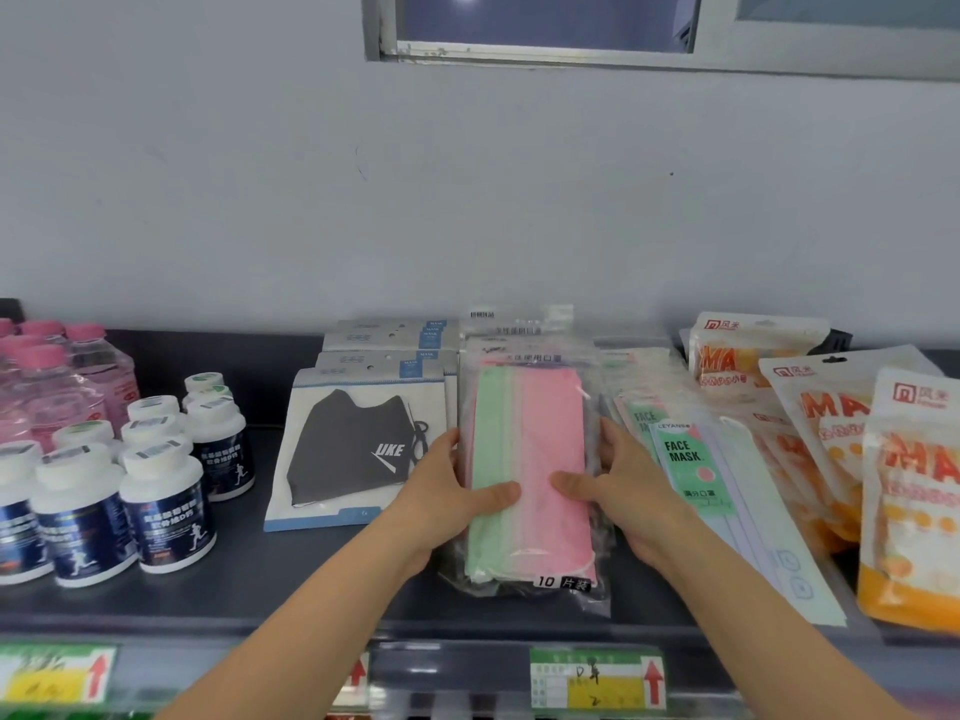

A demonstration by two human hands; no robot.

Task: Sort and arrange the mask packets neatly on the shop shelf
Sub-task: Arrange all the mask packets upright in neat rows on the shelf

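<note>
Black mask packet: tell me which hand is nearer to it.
Left. The left hand grips the pink-and-green packet beside the black mask packet; the right hand holds that packet's opposite edge, farther away.

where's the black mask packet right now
In the head view the black mask packet sits on the shelf, left of centre, between the white-capped bottles and the pink and green packet gripped by the left hand and the right hand.

Orange packets (914, 511) run off the right edge; price labels (597, 678) blur unreadably.
</note>
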